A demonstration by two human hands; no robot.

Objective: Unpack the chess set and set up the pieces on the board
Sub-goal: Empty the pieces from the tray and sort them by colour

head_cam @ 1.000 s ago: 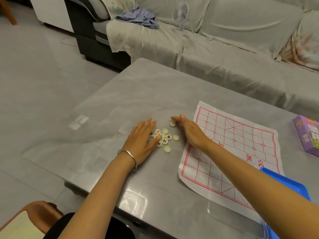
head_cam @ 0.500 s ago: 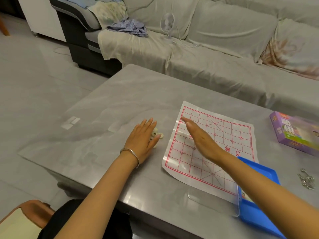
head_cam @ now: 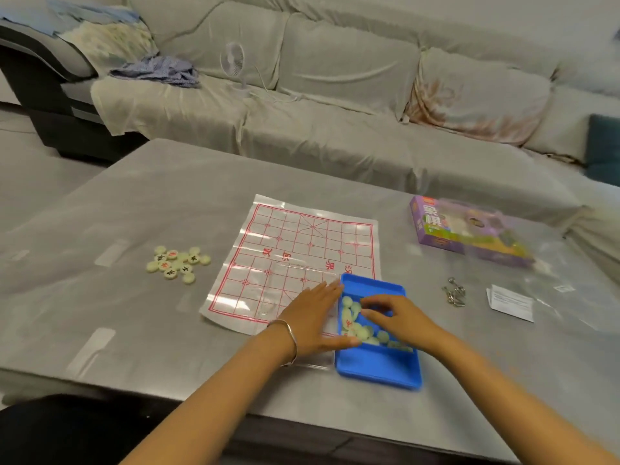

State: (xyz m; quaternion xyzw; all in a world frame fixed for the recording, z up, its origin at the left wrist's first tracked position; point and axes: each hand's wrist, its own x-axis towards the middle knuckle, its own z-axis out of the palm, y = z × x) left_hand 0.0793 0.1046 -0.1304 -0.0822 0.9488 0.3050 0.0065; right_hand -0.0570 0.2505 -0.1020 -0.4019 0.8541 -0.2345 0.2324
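Hands were shifted from loose pile to blue tray. Left hand is laid flat against its left wall; right hand is curled directly over tray pieces, pinch indeterminate.

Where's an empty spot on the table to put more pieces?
The far half of the paper board is bare, and so is the table left of the board, nearer than the loose pieces. Crowded: the board's near right corner, with the blue tray, left hand and right hand.
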